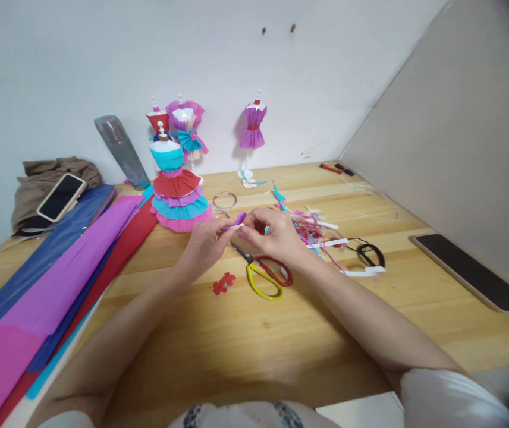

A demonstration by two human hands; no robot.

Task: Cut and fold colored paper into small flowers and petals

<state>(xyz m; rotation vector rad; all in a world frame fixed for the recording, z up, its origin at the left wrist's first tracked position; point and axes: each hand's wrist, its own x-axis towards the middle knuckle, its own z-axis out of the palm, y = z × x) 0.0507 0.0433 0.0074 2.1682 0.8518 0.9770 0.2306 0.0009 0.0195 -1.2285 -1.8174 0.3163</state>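
Note:
Over the middle of the table, my left hand point(207, 242) and my right hand point(272, 233) meet with their fingers pinched on a small purple paper strip point(239, 219). Fingertips hide part of the strip, along with a pale bit at its lower edge. Just below lie scissors point(261, 274) with one yellow and one red handle loop, their blades pointing toward my hands. Several small red paper flowers point(224, 283) rest left of the scissors. Beyond my left hand stands a small dress form point(176, 178) in tiered blue, red, purple and pink paper.
More dress forms point(253, 128) stand by the wall near a grey bottle point(123, 151). Long crepe paper sheets point(53, 297) cover the left side, with a phone point(61, 197) behind. Paper scraps point(310, 229), a black hair tie point(373, 255) and another phone point(471, 270) lie rightward.

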